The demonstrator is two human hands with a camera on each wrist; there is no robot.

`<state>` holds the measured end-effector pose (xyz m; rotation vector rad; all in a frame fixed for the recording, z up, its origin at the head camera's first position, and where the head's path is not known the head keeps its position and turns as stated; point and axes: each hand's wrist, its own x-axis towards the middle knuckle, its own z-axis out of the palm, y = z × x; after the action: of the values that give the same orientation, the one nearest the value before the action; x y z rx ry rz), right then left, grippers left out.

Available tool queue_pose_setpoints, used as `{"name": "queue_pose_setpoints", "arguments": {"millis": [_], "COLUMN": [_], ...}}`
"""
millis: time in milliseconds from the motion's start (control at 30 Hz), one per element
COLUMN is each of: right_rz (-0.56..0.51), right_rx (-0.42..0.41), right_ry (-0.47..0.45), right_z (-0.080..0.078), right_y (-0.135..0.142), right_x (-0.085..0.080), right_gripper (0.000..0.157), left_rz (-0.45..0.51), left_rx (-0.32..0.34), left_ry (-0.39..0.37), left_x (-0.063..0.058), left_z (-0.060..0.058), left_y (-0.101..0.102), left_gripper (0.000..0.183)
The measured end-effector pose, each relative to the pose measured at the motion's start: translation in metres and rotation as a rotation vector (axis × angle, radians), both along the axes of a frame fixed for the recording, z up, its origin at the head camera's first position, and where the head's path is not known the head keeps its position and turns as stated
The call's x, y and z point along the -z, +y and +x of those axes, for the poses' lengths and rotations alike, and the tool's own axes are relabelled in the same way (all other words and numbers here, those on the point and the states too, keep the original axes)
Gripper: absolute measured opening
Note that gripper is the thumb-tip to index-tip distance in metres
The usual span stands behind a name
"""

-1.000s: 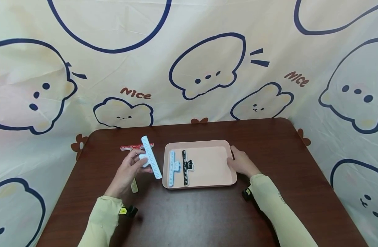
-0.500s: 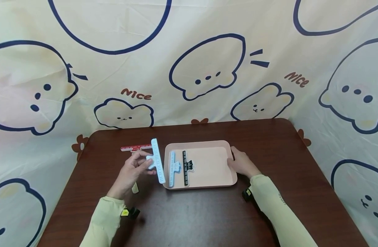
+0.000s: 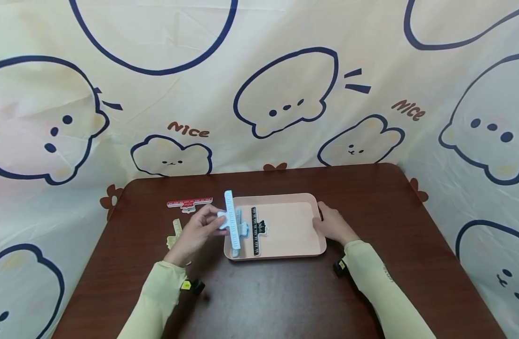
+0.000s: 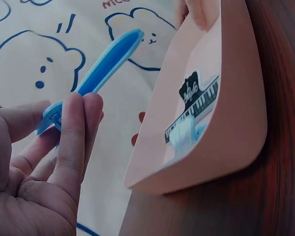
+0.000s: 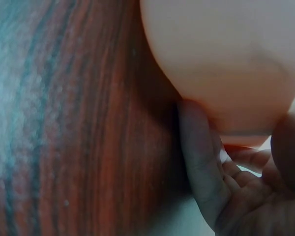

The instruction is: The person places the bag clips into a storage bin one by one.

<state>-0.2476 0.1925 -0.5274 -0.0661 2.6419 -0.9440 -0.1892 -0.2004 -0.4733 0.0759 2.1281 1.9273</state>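
Note:
My left hand [image 3: 200, 234] pinches a light blue ruler clip [image 3: 231, 219] by its tab, held above the left end of a pale pink tray [image 3: 291, 228]. In the left wrist view the held clip [image 4: 108, 64] is tilted, clear of the tray wall [image 4: 241, 123]. Inside the tray lie another light blue clip [image 3: 244, 230], partly hidden behind the held one, and a black clip [image 3: 255, 235] with ruler marks. At the tray's right edge my right hand [image 3: 336, 225] grips the rim; in the right wrist view its fingers [image 5: 201, 157] meet the tray's side.
A red clip [image 3: 189, 203] lies on the brown table [image 3: 259, 301] left of the tray. Nearer, a pale yellow clip [image 3: 177, 228] is partly covered by my left hand. A cartoon-printed cloth [image 3: 276, 155] hangs behind the table.
My left hand has carried the blue clip rightward, from beside the tray to over its left end, turning it more upright. More of the yellow clip shows. My right hand stays at the rim.

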Motion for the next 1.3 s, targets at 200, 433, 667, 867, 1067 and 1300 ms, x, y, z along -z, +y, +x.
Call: {"name": "queue_pose_setpoints", "arguments": {"millis": [200, 433, 667, 867, 1067, 1300], "right_rz": [0.005, -0.011, -0.016, -0.018, -0.018, -0.033], "right_rx": [-0.006, -0.015, -0.022, -0.013, -0.009, -0.019], "right_ry": [0.000, 0.021, 0.041, 0.028, 0.033, 0.031], "right_z": [0.001, 0.000, -0.002, -0.002, 0.000, 0.000], "right_y": [0.001, -0.001, -0.002, -0.001, 0.001, 0.002], "right_x": [0.003, 0.006, 0.008, 0.005, 0.003, 0.002], "right_gripper": [0.057, 0.057, 0.057, 0.056, 0.053, 0.053], "left_rz": [-0.016, -0.014, -0.012, -0.036, 0.041, 0.068], "left_rx": [0.074, 0.105, 0.141, 0.202, 0.234, 0.205], "left_ry": [-0.026, -0.049, -0.070, -0.090, -0.077, -0.079], "left_x": [0.001, 0.000, 0.000, -0.005, -0.008, -0.010], "left_z": [-0.003, -0.005, -0.010, -0.018, -0.026, -0.032], "left_y": [0.016, 0.032, 0.052, 0.070, 0.090, 0.109], "left_gripper": [0.029, 0.027, 0.027, 0.031, 0.029, 0.028]}}
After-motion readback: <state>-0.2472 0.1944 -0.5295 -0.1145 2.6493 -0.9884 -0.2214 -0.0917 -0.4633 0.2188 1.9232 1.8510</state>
